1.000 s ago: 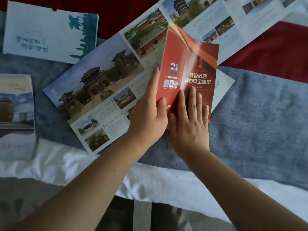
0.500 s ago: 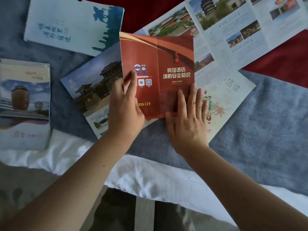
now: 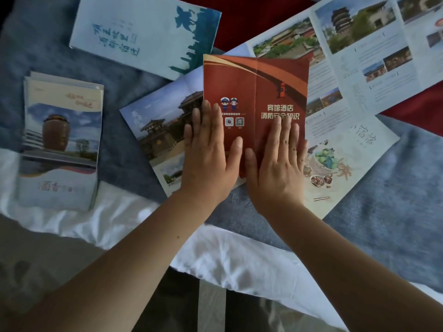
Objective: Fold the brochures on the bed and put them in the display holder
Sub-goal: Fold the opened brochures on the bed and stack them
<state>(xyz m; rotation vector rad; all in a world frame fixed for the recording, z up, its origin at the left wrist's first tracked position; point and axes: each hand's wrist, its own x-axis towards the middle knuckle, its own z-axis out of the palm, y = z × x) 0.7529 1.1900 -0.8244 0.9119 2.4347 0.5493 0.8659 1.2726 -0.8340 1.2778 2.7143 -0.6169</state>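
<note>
We press our left hand [image 3: 208, 159] and right hand [image 3: 278, 164] flat, fingers spread, on the red brochure [image 3: 255, 92] at frame centre. It lies on unfolded brochures [image 3: 347, 68] covering the bed [image 3: 395, 188]; a folded stack [image 3: 61, 140] sits at left.

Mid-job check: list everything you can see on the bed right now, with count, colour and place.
red brochure: one, red with gold lettering, centre, lying open flat on other sheets
large photo brochure: one, white with building photos, unfolded, running from centre left to upper right under the red one
food brochure: one, cream with food pictures, right of centre, partly under the red one
blue-and-white brochure: one, pale with teal ink art, upper left
stack of folded brochures: one stack, sky-blue and white covers, far left; number of sheets unclear
blanket: one, grey-blue, under the brochures
white sheet: one, along the near bed edge
red cover: one, top and right
left hand: flat on the red brochure's left panel
right hand: flat on its right panel
</note>
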